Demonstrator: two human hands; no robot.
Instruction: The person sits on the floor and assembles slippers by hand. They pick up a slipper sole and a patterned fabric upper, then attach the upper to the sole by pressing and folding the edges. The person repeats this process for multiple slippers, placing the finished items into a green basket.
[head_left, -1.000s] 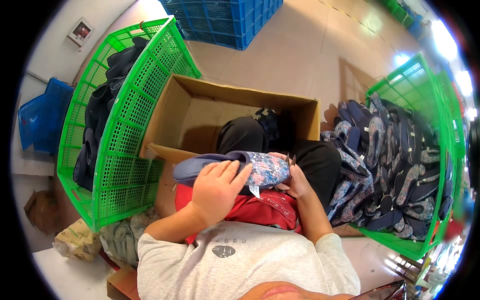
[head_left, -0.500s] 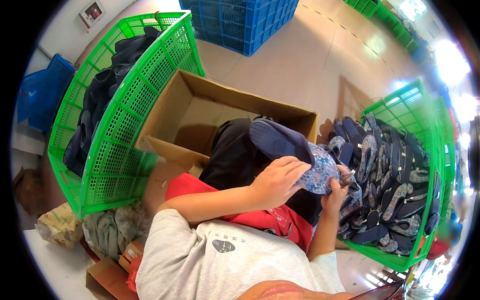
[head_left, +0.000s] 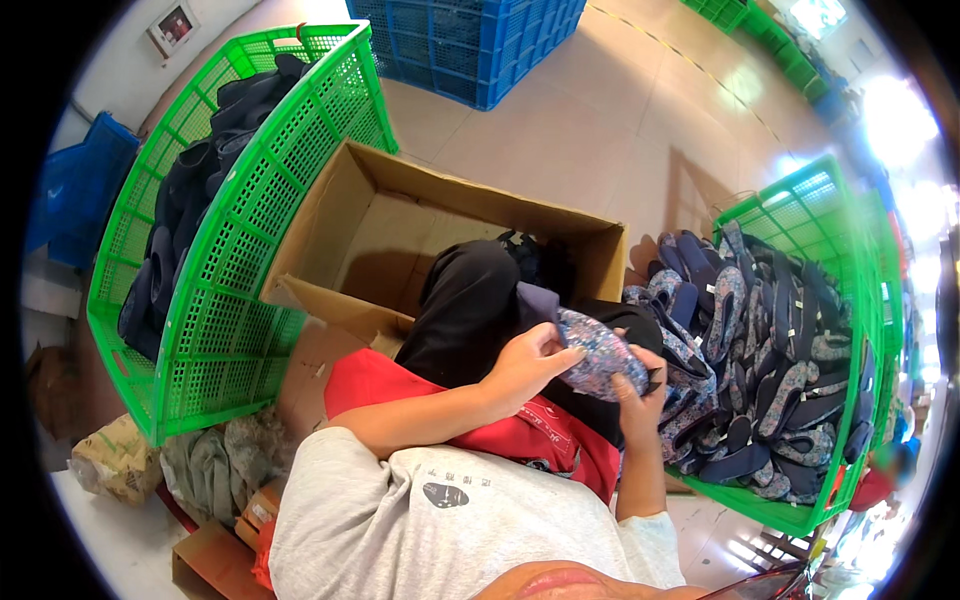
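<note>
Over my lap I hold a slipper [head_left: 603,358] with a flowered blue and pink upper and a dark navy sole end pointing away from me. My left hand [head_left: 525,370] pinches its near side edge. Closed round its right end is my right hand [head_left: 640,388], thumb on top. A small dark thing shows at the fingers of that hand, too small to make out. To the right, a green basket [head_left: 775,515] holds a heap of similar flowered and navy slippers [head_left: 745,385]. The underside of the held slipper is hidden.
Beyond my knees stands an open cardboard box [head_left: 330,225], with dark things at its far right. On the left a green crate [head_left: 235,220] holds dark navy footwear [head_left: 190,190]. A blue crate [head_left: 470,50] stands farther back. Crumpled bags [head_left: 115,455] lie at lower left.
Both hands have come down and a little left with the slipper. It has turned: its long navy end, broadly visible before, now shows only as a short piece.
</note>
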